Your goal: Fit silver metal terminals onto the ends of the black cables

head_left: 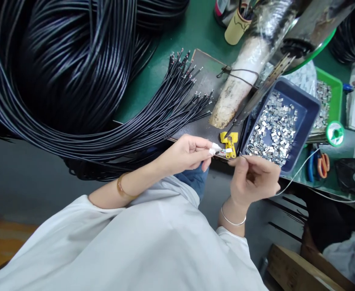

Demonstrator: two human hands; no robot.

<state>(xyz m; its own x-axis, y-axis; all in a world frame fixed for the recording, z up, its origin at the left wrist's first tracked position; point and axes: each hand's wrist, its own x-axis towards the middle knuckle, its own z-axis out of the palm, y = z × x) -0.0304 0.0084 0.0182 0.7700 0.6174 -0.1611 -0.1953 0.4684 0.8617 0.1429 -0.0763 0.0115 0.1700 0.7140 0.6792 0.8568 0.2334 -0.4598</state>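
A small metal piece point(227, 150) sits at a dark cable end point(218, 152), just beside the yellow fixture point(230, 142) at the counter point(162, 52)'s edge; whether it is fastened cannot be told. Many loose pieces point(274, 129) remain in the blue tray point(308, 108). The left hand point(192, 152), forearm slanting inward, pinches the cable; the right hand point(253, 176)'s grip is pressed together, fingers curled, its contents too small to tell.

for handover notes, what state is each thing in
left hand, pinching a small pale piece
right hand, curled, grip unclear
black cables, bent, ends spread
blue tray, holding loose metal clips
green tray, holding metal pieces
yellowish cup, holding slim items
white roll, tied round
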